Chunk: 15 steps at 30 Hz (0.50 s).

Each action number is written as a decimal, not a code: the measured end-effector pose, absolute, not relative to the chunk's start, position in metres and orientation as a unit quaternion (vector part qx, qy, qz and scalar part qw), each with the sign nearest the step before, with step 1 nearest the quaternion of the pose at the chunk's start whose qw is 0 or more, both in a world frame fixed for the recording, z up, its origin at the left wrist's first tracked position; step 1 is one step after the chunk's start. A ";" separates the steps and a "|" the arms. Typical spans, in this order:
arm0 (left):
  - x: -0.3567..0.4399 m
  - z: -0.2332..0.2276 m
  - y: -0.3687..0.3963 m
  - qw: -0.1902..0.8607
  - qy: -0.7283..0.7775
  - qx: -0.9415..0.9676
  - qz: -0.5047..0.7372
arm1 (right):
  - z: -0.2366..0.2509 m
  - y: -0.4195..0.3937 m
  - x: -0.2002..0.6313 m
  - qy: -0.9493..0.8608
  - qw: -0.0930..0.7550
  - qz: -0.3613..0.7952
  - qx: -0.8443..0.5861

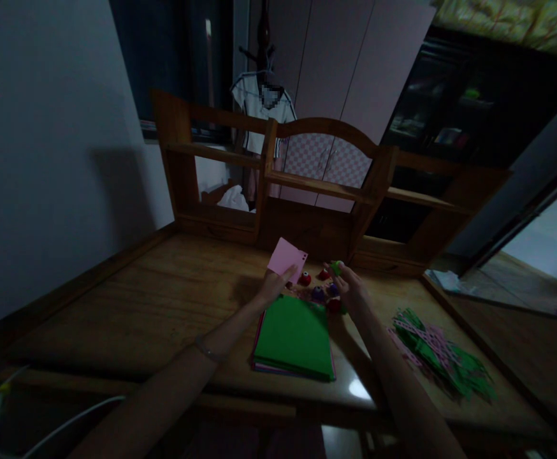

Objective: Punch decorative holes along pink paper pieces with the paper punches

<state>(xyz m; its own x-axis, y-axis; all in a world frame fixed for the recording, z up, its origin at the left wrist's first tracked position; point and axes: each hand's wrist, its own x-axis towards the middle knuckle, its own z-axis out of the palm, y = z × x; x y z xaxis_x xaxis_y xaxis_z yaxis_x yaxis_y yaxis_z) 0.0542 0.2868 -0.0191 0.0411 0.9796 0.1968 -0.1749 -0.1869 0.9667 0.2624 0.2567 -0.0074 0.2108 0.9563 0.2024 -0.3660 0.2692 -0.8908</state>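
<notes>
My left hand (274,285) is closed on the lower part of a pink paper card (285,254), which is held tilted above the desk. A few small dark holes show near the card's right corner. To the right, my right hand (350,284) pinches a small green paper punch (336,268) between thumb and fingers, apart from the card. Below and between the hands lie a red punch (306,278), a purple punch (318,293) and several others, with pink paper bits around them. Nearest to me is a stack of coloured paper (292,335), green sheet on top.
A pile of green and pink punched paper strips (443,354) lies on the right of the wooden desk (164,306). Wooden shelving (311,178) rises along the desk's back edge. A white wall (68,159) borders the left side. A white cable (68,421) hangs at lower left.
</notes>
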 end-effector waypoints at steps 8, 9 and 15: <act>0.055 -0.016 0.282 0.504 0.374 0.554 0.548 | 0.003 0.242 0.251 -0.459 0.606 0.496 -0.419; 0.055 -0.015 0.281 0.506 0.366 0.562 0.543 | 0.005 0.241 0.249 -0.469 0.602 0.491 -0.421; 0.054 -0.012 0.274 0.470 0.358 0.634 0.498 | 0.007 0.236 0.243 -0.488 0.595 0.477 -0.424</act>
